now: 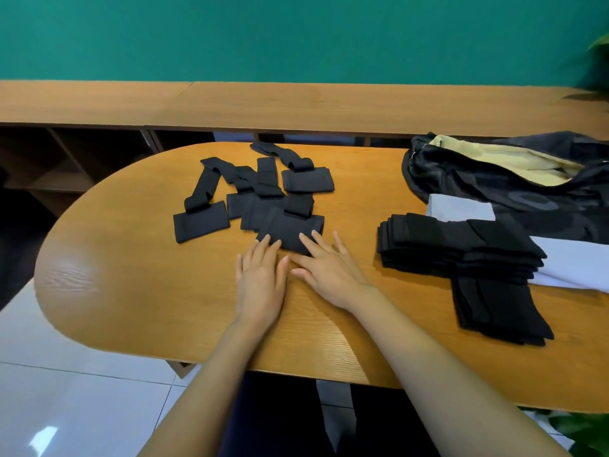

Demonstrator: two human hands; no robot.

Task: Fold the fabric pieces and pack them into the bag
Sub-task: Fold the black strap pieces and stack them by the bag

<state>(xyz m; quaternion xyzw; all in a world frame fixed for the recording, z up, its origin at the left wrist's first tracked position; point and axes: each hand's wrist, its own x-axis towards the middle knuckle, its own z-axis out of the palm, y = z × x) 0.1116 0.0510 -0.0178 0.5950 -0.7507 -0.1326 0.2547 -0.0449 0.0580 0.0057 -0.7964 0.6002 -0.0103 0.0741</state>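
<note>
Black fabric piece (pixel 286 230), strap end away; L hand (pixel 260 275) fingers together, R hand (pixel 329 272) spread, touching it

Office: wooden table (pixel 131 258), wall counter (pixel 296 103)

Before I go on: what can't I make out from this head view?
All in the head view:
- Inside of the bag: its own black folds hide all but a strip of yellow lining, and the right edge cuts it off.
- Layers in the folded stack: black on black, too blurred to count.
- Loose pieces: they overlap, so their number is unclear.
- White sheet: the stack covers part; the right edge cuts it off.
</note>
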